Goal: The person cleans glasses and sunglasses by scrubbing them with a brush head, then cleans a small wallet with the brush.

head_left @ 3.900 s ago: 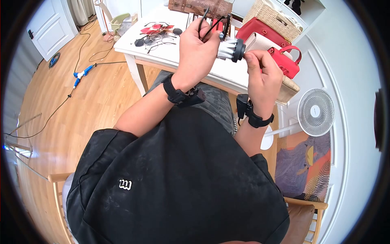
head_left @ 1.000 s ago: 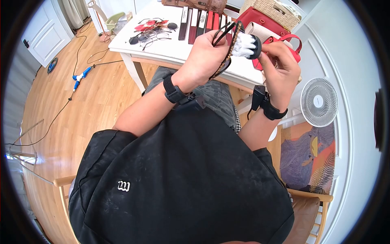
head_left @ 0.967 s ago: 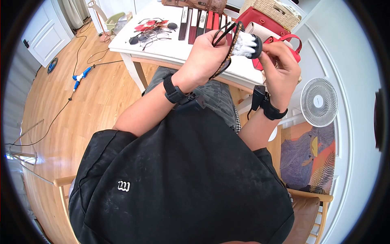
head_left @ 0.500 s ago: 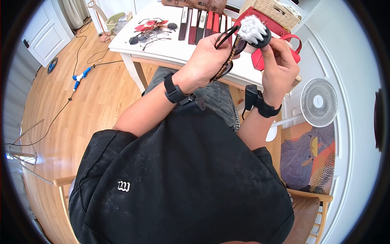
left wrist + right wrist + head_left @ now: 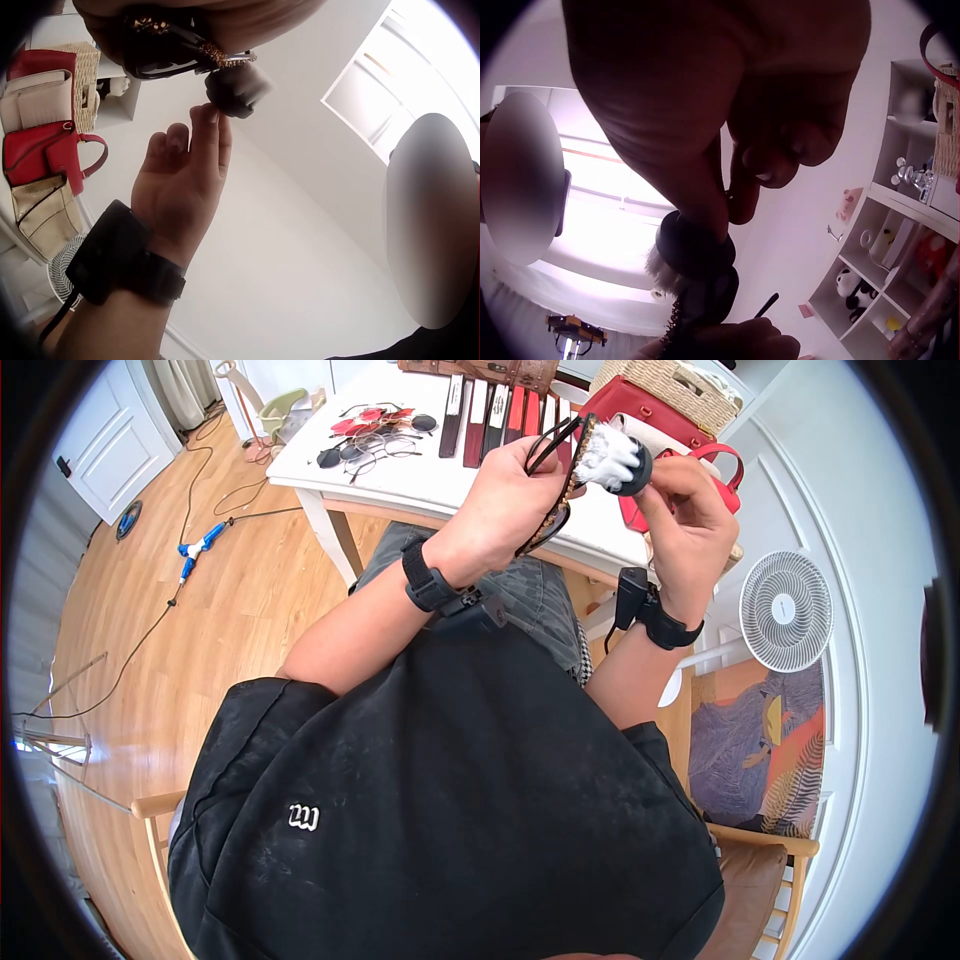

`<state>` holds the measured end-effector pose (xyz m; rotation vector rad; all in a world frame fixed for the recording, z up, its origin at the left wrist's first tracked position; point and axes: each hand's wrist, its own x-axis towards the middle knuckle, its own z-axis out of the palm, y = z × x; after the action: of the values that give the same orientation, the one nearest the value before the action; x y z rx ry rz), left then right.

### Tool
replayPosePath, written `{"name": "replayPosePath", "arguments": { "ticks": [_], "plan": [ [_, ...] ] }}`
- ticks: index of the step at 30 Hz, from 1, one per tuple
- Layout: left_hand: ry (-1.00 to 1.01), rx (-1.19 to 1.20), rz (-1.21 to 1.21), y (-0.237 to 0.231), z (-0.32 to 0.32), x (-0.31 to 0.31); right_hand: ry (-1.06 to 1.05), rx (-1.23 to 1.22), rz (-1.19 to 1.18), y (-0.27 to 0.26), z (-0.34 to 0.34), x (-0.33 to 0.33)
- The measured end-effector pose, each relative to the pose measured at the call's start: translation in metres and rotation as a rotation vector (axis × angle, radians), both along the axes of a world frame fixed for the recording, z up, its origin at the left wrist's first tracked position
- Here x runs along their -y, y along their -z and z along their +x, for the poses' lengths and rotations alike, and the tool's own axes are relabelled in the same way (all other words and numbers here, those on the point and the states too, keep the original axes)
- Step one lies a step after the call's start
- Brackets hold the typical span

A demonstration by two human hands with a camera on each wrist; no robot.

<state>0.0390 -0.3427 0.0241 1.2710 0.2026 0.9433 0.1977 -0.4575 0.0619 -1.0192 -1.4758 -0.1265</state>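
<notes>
My left hand (image 5: 495,505) holds a pair of sunglasses (image 5: 556,526) by its folded black arms. Gold beading runs along the frame, which also shows in the left wrist view as dark sunglasses (image 5: 165,64). A small brush (image 5: 608,460) with white bristles and a round black base is pinched between thumb and fingers of my right hand (image 5: 692,525). Its bristles lie right at the upper part of the frame, over the lens side. From the right wrist the brush (image 5: 694,244) overlaps the sunglasses, and my right hand (image 5: 705,90) is dark against the window light.
On the white table (image 5: 330,472) lie several pairs of glasses (image 5: 375,445) and a row of narrow dark, white and red cases (image 5: 490,422). A red handbag (image 5: 655,410), other bags and a woven basket (image 5: 665,392) stand at right. A white fan (image 5: 787,610) stands beside the wall.
The brush tilted up and away from the frame half a second ago, and has come back down and left against the sunglasses. The left hand keeps its grip, nearly still.
</notes>
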Motion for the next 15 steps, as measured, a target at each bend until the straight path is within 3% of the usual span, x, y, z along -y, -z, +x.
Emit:
{"name": "replayPosePath", "arguments": {
  "ticks": [9, 15],
  "plan": [
    [0.019, 0.010, -0.137, -0.006, -0.005, 0.001, 0.027, 0.088, -0.030, -0.001, -0.002, -0.001],
    [0.020, -0.011, -0.094, 0.003, 0.000, -0.009, 0.090, 0.149, -0.068, -0.006, -0.010, 0.003]
  ]
}}
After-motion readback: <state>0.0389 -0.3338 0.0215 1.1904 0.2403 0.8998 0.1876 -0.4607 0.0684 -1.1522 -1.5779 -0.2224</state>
